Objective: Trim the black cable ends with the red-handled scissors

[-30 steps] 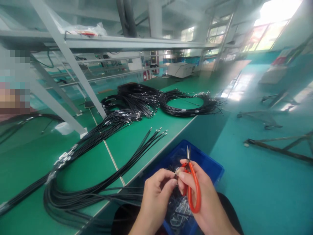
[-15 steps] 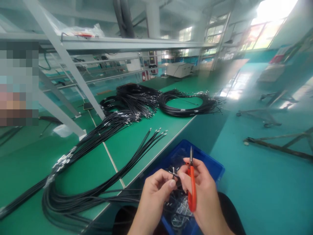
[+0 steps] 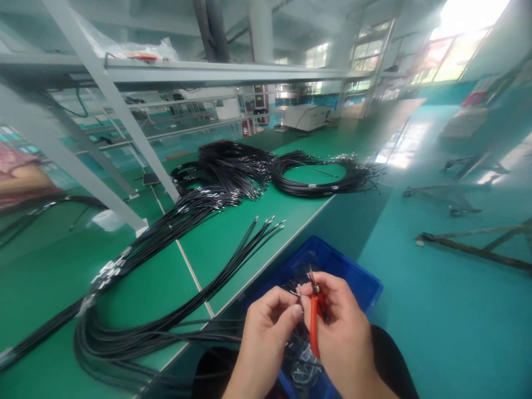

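My left hand (image 3: 268, 327) pinches the end of a black cable (image 3: 297, 297) between thumb and fingertips. My right hand (image 3: 343, 316) is closed round a pair of orange-handled cutting pliers (image 3: 315, 321), their dark jaws pointing up and away from me. The right fingertips meet the cable end close to the left ones; exactly what they touch is hidden. Under both hands sits a blue plastic bin (image 3: 349, 260) holding clear and dark scraps. To the left, a bundle of black cables (image 3: 199, 299) with metal tips curves over the green table (image 3: 233, 249).
Coiled black cables (image 3: 307, 191) and a larger cable pile (image 3: 233, 166) lie farther back on the table. A white metal rack frame (image 3: 120, 116) rises at left. Beyond it shows another person's arm (image 3: 25, 180). A wheeled stand (image 3: 469, 249) is on the floor at right.
The pliers have turned in my right hand, their jaws dropping and tilting left toward the cable end. My left hand has barely moved.
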`<control>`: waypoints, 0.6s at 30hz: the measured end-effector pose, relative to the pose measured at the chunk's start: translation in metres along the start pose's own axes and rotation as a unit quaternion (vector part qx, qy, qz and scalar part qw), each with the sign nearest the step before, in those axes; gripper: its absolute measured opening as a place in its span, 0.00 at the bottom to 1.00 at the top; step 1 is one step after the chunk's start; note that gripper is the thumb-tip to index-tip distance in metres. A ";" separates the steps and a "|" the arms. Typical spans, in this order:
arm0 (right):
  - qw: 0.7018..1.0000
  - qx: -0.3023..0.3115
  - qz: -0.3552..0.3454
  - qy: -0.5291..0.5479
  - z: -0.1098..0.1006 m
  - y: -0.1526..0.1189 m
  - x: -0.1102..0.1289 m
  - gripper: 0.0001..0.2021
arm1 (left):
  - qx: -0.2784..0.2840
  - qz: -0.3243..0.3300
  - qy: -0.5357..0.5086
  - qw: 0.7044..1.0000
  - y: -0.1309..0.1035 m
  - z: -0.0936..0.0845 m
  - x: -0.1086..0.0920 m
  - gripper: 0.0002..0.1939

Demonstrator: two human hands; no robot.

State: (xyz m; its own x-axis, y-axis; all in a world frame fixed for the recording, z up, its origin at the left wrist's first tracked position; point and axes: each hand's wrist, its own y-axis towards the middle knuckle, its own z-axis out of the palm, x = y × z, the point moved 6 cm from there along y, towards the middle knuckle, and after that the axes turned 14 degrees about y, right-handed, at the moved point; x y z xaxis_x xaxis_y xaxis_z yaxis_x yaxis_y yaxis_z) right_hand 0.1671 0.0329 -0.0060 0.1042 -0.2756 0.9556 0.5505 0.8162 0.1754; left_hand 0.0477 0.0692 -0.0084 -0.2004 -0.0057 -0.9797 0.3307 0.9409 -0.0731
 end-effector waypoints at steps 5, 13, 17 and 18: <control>0.991 -0.038 -0.091 -0.091 -0.005 -0.004 0.006 0.14 | -0.044 -0.017 -0.041 0.998 -0.001 -0.005 0.005 0.08; 0.973 0.105 0.178 0.102 0.006 -0.017 0.000 0.13 | -0.097 0.009 -0.043 0.994 0.011 -0.022 0.005 0.03; 0.915 0.159 0.351 0.116 0.010 -0.030 -0.016 0.10 | -0.124 0.020 -0.013 0.992 0.009 -0.024 0.004 0.03; 0.907 0.165 0.370 0.117 0.010 -0.030 -0.019 0.10 | -0.129 0.022 -0.004 0.991 0.008 -0.024 0.003 0.03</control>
State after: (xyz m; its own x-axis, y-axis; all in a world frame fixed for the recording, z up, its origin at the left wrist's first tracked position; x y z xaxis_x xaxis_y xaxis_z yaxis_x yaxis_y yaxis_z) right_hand 0.1399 0.0183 -0.0266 0.5382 0.3412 0.7706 -0.0159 0.9183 -0.3955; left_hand 0.0278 0.0842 -0.0076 -0.1838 0.0363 -0.9823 0.0916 0.9956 0.0197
